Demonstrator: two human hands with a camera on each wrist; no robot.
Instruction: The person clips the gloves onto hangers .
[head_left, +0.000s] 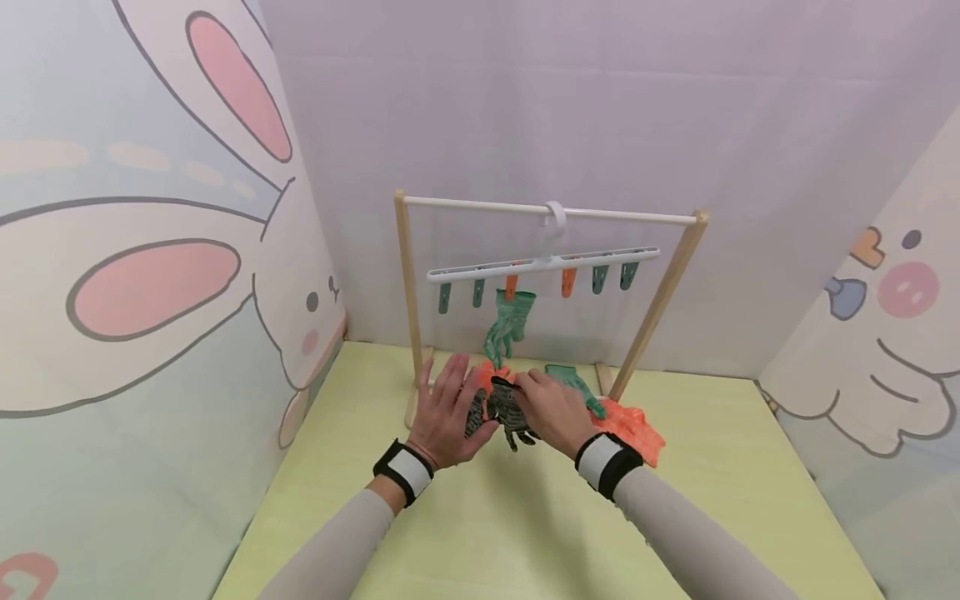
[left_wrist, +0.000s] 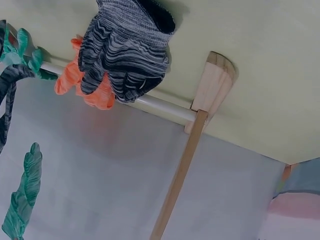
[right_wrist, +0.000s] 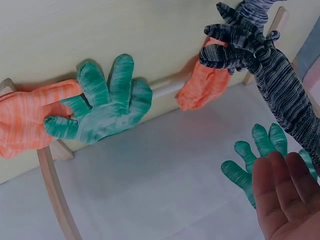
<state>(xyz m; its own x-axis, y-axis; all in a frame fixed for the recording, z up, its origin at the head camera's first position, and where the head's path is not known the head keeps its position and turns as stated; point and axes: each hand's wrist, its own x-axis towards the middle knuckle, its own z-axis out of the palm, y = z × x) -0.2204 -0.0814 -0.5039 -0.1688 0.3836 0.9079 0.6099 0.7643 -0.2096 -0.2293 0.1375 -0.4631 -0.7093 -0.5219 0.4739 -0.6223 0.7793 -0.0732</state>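
My right hand (head_left: pixel 555 408) pinches the cuff of a black-and-white striped knit glove (head_left: pixel 512 410), which dangles fingers down above the table; the right wrist view shows this glove (right_wrist: pixel 290 90) stretched beside straight fingers. My left hand (head_left: pixel 446 412), fingers extended, hovers left of it and holds nothing that I can see. A second striped glove (left_wrist: pixel 125 50) lies on the table below the left hand, partly over an orange glove (left_wrist: pixel 102 92). Just beyond the hands, a green glove (head_left: pixel 512 321) hangs from an orange clip (head_left: pixel 512 287) on a white hanger (head_left: pixel 487 271).
The hanger hooks over the white rail (head_left: pixel 480 204) of a wooden-legged rack (head_left: pixel 408 283). More green and orange clips (head_left: pixel 569 282) line it. Another green glove (head_left: pixel 570 379) and an orange glove (head_left: pixel 633 429) lie by the rack's right foot. Printed cloth walls (head_left: pixel 165 467) enclose the table (head_left: pixel 465 533).
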